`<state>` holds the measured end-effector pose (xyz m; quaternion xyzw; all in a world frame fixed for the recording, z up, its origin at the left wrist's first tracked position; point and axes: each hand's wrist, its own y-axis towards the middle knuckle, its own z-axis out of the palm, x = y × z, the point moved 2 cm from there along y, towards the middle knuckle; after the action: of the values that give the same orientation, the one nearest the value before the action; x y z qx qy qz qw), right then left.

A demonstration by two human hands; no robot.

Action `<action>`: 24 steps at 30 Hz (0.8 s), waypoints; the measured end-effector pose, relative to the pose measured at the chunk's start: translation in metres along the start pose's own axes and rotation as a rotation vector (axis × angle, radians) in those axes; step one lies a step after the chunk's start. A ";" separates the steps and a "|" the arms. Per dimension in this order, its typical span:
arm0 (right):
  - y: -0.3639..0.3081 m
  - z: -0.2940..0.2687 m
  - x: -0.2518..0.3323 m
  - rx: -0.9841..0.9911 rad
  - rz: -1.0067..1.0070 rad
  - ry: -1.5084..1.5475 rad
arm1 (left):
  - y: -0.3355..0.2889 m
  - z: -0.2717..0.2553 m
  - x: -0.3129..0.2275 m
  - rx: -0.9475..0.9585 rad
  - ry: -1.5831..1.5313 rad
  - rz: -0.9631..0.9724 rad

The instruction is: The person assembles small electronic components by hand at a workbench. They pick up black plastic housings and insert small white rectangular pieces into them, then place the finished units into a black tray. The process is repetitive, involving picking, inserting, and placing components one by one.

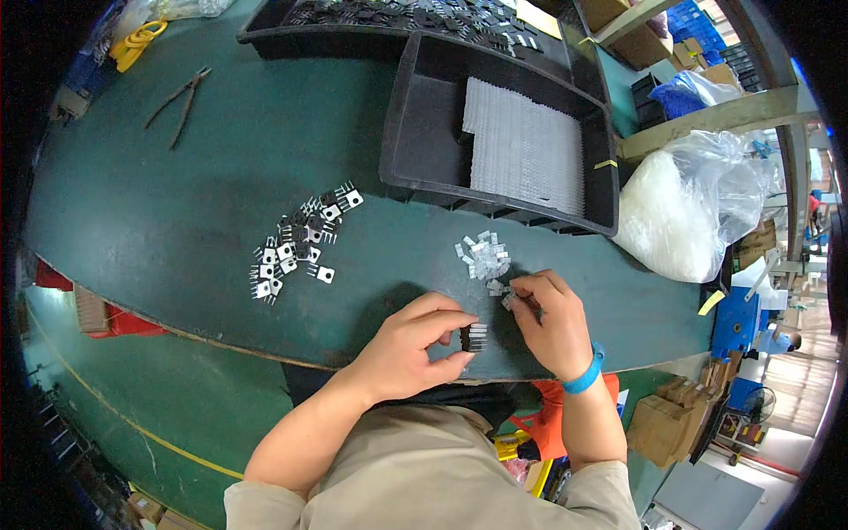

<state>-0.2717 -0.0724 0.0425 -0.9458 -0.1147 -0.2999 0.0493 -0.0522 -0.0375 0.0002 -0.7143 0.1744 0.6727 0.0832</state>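
My left hand (415, 346) pinches a short row of black transistors (476, 337) between thumb and fingers, their metal legs pointing right. Just to the right, my right hand (558, 325) is closed at the fingertips on a small clear plastic piece (509, 300), partly hidden by the fingers. Beyond that hand lies a small heap of similar clear plastic pieces (486, 256). Further left on the green table is a loose pile of transistors (287, 252) with silvery metal tabs and thin legs.
A black tray (397, 132) holding rows of translucent plastic strips (526, 146) stands at the back. Behind it, another black tray (336, 42) is full of dark components. Pliers (184, 102) lie far left, near yellow handles (137, 44). A clear bag (680, 212) sits at right.
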 end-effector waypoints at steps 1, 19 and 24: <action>0.002 0.001 0.001 0.007 -0.004 0.019 | 0.000 0.000 0.000 -0.005 -0.007 -0.005; 0.004 0.002 0.017 -0.095 -0.332 -0.004 | 0.000 -0.002 0.001 0.003 -0.007 -0.026; -0.009 -0.006 0.027 -0.018 -0.155 0.307 | 0.000 0.000 0.002 -0.025 -0.008 -0.007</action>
<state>-0.2560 -0.0601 0.0630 -0.8776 -0.1757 -0.4447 0.0343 -0.0524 -0.0381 -0.0019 -0.7130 0.1632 0.6775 0.0771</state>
